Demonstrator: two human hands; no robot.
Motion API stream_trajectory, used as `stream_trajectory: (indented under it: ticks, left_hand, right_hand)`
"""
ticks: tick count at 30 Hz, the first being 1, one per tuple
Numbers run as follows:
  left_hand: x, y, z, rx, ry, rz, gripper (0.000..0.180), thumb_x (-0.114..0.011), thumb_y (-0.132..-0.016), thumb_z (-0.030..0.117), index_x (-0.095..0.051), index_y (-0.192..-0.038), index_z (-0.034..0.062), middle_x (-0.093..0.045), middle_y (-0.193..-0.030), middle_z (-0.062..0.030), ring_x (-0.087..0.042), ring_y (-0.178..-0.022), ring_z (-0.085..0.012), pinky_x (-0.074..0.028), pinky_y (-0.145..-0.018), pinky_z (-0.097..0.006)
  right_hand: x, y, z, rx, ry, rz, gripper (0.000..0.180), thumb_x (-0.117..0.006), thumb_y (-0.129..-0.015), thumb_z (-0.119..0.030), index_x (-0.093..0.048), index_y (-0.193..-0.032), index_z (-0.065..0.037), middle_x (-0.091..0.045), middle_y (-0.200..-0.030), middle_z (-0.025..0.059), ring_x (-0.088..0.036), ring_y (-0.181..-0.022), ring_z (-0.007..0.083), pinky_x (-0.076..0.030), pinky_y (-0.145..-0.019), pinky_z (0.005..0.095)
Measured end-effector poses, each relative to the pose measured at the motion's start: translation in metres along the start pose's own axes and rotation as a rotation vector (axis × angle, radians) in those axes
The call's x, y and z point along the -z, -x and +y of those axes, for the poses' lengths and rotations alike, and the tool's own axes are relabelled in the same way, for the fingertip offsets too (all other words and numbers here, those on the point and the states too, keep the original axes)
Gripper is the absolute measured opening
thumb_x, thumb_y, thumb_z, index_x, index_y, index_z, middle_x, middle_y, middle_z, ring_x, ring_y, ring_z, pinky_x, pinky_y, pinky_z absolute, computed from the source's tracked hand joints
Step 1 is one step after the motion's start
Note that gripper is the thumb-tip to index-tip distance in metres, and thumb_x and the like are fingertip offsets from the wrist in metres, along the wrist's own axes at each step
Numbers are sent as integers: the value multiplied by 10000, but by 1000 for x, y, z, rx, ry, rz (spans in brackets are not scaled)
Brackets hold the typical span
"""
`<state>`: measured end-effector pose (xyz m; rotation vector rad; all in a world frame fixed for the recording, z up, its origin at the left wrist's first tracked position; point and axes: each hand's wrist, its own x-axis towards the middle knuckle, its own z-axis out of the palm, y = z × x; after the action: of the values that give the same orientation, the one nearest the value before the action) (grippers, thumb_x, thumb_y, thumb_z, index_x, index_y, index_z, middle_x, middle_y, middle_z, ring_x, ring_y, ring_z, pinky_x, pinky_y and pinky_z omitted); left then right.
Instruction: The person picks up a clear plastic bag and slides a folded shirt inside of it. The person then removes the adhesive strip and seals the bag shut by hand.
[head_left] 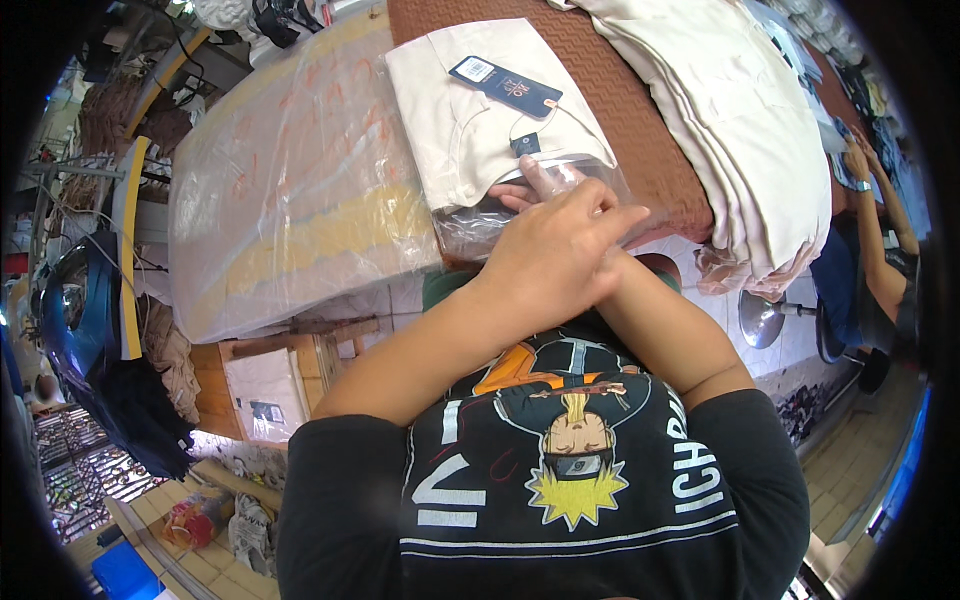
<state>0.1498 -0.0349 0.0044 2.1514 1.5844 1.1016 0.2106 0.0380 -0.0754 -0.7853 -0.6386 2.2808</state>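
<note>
A folded cream T-shirt (pixel 450 110) lies in front of me, with a dark blue hang tag (pixel 507 87) on it and a small dark neck label (pixel 525 144) at the collar. Clear plastic bag (pixel 470 225) film wraps around the shirt and bunches at its near end. My arms cross at the wrists. On top, my left hand (pixel 565 240) is closed, its curled fingers gripping the bag's edge. Beneath it, my right hand (pixel 528 185) reaches to the collar, fingers apart, partly under the film; its palm is hidden by my left hand.
Left of the shirt sits a large plastic-wrapped bundle (pixel 300 180). A brown textured cloth (pixel 640 130) covers the table, with a pile of cream garments (pixel 730 120) on the right. Another person's arms (pixel 875 215) work at far right, near a metal stool base (pixel 762 318). A packed garment (pixel 265 395) lies lower left.
</note>
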Motion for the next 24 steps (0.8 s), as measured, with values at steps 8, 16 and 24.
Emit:
stream_trajectory:
  ticks: [8, 16, 24]
  left_hand:
    - [39, -3, 8, -55, 388, -197, 377, -725, -731, 143, -642, -1093, 82, -626, -1063, -78, -600, -915, -199, -490, -764, -310]
    - [22, -9, -125, 80, -490, -40, 610, -508, -865, 501, -432, -1362, 156, -335, -1435, -140, -245, -1347, -359, -202, -1060, -521]
    - [7, 27, -108, 76, -479, -165, 763, -492, -801, 644, -363, -1408, 201, -237, -1497, -115, -132, -1394, -365, -96, -1071, -594]
  right_hand:
    - [13, 15, -14, -39, 321, -128, 291, -614, -890, -240, -530, -1063, -22, -620, -942, 139, -652, -853, 200, -545, -708, 235]
    - [31, 39, -13, -393, 492, -325, 345, -528, -941, -277, -496, -1159, -11, -639, -952, 135, -666, -820, 168, -549, -680, 216]
    - [61, 72, -14, -117, 808, -208, 274, -603, -891, -201, -581, -1110, -37, -653, -900, 89, -660, -817, 198, -524, -636, 280]
